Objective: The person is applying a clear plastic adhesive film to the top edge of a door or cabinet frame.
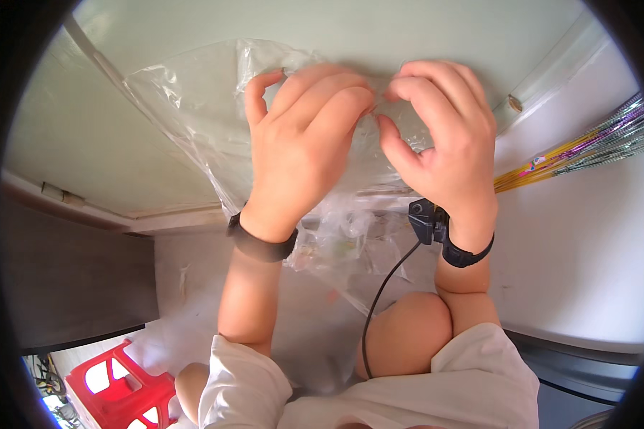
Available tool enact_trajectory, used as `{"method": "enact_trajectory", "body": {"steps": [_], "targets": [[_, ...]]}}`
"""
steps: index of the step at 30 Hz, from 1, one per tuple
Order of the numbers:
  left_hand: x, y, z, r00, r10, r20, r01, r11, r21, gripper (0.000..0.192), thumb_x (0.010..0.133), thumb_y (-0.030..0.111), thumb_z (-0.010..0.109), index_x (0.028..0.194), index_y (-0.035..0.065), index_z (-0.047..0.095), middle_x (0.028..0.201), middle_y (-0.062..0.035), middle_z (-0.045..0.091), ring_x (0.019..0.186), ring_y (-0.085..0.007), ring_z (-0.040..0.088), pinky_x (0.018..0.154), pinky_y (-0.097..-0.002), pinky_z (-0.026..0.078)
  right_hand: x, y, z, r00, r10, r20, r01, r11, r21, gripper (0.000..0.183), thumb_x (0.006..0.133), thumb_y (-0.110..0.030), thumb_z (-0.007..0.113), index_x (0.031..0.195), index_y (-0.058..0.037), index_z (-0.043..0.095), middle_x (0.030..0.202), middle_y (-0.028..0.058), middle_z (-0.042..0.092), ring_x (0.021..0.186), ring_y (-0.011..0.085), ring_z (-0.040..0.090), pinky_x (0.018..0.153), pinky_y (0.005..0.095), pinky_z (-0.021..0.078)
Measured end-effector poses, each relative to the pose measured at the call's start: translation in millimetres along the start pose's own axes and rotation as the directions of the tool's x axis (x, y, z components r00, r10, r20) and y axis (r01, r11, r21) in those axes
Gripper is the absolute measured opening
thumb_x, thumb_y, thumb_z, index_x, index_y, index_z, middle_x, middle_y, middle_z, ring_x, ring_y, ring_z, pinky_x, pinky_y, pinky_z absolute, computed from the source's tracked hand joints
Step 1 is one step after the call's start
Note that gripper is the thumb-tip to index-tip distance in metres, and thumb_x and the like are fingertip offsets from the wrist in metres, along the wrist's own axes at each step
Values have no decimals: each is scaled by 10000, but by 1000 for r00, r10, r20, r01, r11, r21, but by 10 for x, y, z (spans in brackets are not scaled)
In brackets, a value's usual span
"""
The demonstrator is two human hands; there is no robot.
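Note:
A thin, clear plastic bag [193, 102] is spread over a pale greenish glass panel, creased and shiny. My left hand [306, 118] has its fingers curled onto the bag, thumb and index finger pinched towards its right part. Close beside it, my right hand [445, 118] is bent with its thumb and index fingertips a little apart. Whether film lies between those right fingertips cannot be made out. Below my wrists, more crumpled clear plastic [349, 230] hangs over the panel's near edge.
Tinsel-covered sticks [579, 145] with yellow stems lie on a white surface to the right. A black cable [378, 300] runs from a device [423, 220] at my right wrist. A red plastic stool [118, 386] stands lower left, by a dark cabinet side [80, 268].

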State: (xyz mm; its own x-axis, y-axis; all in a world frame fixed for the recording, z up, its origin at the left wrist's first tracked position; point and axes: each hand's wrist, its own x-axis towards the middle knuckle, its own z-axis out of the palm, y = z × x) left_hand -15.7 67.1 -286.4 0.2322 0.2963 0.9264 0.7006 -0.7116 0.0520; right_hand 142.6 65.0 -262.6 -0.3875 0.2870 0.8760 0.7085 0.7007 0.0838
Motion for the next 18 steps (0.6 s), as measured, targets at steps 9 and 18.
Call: {"method": "enact_trajectory", "body": {"steps": [9,18], "targets": [[-25,38,-6,999,-25,23,25,1000,-9,137,735,-4,605,801,109,566,865,37,624,864,-149,570,793,-308,292,-62,42,-3,966,158,-206,-150,987,55,241,615,-14,667,829,-75,575,797,64,584,709,249,559,610,338,463],[-30,55,13,999,-40,-5,40,999,-20,145,727,-5,609,807,111,572,867,37,622,864,-152,559,770,-300,292,-76,-45,142,903,367,-225,-337,928,161,178,651,-27,680,786,-53,567,736,55,595,655,208,571,593,300,458]]}}
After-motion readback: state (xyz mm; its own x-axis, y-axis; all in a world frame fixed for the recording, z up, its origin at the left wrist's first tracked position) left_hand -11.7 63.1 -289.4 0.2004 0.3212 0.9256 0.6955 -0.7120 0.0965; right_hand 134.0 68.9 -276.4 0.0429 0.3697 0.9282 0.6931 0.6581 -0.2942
